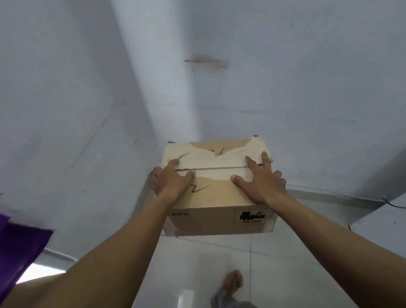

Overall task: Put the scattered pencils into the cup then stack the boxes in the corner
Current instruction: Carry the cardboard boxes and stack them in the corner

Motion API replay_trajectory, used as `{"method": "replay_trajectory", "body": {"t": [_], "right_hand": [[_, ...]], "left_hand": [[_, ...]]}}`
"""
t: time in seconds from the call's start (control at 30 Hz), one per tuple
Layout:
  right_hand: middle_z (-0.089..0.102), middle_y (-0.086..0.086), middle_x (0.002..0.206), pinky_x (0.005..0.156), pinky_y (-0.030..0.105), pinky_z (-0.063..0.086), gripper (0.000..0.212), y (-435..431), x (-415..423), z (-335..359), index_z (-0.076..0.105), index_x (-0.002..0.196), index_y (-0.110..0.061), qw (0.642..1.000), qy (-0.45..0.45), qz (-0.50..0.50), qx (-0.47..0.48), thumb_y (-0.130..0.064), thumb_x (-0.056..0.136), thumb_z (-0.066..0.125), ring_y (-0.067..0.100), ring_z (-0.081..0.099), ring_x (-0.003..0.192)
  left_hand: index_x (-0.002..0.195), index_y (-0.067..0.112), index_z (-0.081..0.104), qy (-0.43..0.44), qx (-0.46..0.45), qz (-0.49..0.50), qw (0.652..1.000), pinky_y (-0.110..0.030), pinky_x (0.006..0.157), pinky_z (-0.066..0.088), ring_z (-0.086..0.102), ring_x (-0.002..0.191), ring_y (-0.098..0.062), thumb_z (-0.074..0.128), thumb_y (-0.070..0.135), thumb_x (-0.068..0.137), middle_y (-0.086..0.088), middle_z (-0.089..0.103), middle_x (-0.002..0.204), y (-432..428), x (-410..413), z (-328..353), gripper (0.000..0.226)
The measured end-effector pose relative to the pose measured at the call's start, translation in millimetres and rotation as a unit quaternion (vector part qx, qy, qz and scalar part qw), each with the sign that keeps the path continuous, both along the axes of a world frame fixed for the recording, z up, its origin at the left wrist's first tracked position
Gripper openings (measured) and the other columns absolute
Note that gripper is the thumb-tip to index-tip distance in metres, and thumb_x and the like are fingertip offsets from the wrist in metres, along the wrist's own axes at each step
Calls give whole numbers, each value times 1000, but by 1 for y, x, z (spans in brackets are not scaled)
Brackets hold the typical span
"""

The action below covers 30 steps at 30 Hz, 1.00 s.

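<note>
Pale walls [284,34] meet in a corner straight ahead, above a white tiled floor [207,265]. Both hands press on a cardboard box [216,202]: the left hand [172,181] lies flat on the top with fingers curling over the left edge, and the right hand [261,180] is spread wide on the top near the right edge. Neither grip is closed; the box is clamped between open palms, pushed toward the corner. Whether it rests on another box below the grip cannot be told. No pencils or cup are in view, so this looks like the stacking step. Next the box probably needs squaring against both walls before the palms let go.
</note>
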State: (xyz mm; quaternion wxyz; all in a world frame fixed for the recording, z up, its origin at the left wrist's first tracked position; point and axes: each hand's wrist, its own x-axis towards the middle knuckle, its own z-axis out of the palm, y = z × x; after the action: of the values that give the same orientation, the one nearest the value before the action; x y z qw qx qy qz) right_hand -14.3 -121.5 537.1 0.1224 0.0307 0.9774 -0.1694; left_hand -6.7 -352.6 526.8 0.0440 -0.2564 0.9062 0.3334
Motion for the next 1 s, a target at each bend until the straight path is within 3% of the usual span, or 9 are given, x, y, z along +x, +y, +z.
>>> {"method": "replay_trajectory", "body": {"t": [0.13, 0.43, 0.67, 0.73, 0.87, 1.0], "right_hand": [[-13, -7, 162, 109, 52, 27, 82, -24, -47, -41, 14, 150, -43, 999, -44, -4, -17, -77, 80, 39, 45, 28, 135], [-15, -7, 161, 109, 54, 26, 86, -64, -156, -95, 13, 150, -41, 994, -110, 9, -16, -77, 78, 44, 46, 25, 137], [-36, 4, 154, 104, 51, 35, 102, -107, -209, -160, -2, 150, -41, 989, -142, -24, -18, -73, 74, 57, 46, 32, 133], [-31, 9, 155, 105, 51, 36, 104, -119, -224, -186, 0, 151, -40, 987, -153, -46, -34, -71, 73, 61, 46, 32, 133], [-1, 11, 160, 107, 52, 34, 101, -153, -246, -250, 9, 151, -37, 975, -188, -93, -72, -66, 73, 65, 44, 32, 134], [7, 7, 159, 106, 51, 34, 99, -189, -247, -323, 11, 150, -36, 967, -197, -139, -84, -60, 73, 68, 42, 34, 132]], "left_hand": [[136, 38, 43, -41, 10, -13, 999, -41, 102, 36, 41, 127, -34, 63, 60, 76, -11, 38, 139, -25, -46, -31, 67], [137, 34, 44, -112, 67, -10, 991, -45, 110, 34, 40, 131, -33, 69, 53, 76, -11, 34, 144, -71, -142, -87, 69], [137, 34, 42, -149, 107, -12, 983, -44, 107, 38, 41, 128, -31, 76, 49, 70, -9, 33, 142, -117, -185, -157, 77], [138, 34, 42, -153, 111, -18, 982, -43, 108, 38, 41, 130, -29, 78, 48, 68, -9, 32, 143, -133, -198, -185, 80], [142, 34, 36, -182, 91, -41, 978, -38, 106, 36, 35, 134, -29, 76, 54, 68, -8, 25, 147, -167, -227, -252, 87], [145, 32, 33, -209, 49, -84, 973, -41, 108, 35, 33, 135, -31, 75, 58, 67, -9, 24, 148, -196, -243, -327, 93]]}}
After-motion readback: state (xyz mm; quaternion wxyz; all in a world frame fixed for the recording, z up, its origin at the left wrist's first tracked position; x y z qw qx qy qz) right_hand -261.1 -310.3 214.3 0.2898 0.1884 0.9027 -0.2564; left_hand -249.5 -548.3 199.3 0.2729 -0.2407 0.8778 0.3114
